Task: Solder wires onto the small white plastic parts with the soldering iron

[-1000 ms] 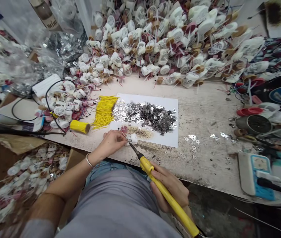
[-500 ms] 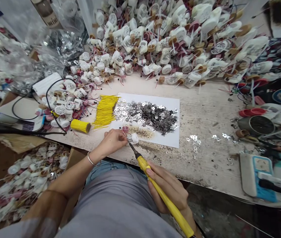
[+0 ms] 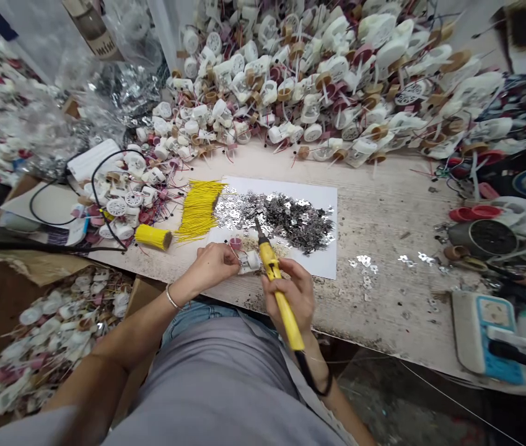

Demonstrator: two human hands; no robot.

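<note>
Once low, soldering iron point(image 3: 276, 286) now upright

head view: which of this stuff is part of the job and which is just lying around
in use: left hand holding white plastic part; right hand holding yellow soldering iron; yellow wires; metal tabs

lying about: heap of white plastic units; metal tin; blue-white power strip

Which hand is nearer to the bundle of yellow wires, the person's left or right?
Left. The left hand sits just below the bundle of yellow wires, holding a small white plastic part; the right hand, gripping a yellow soldering iron, is farther off to the right.
</note>
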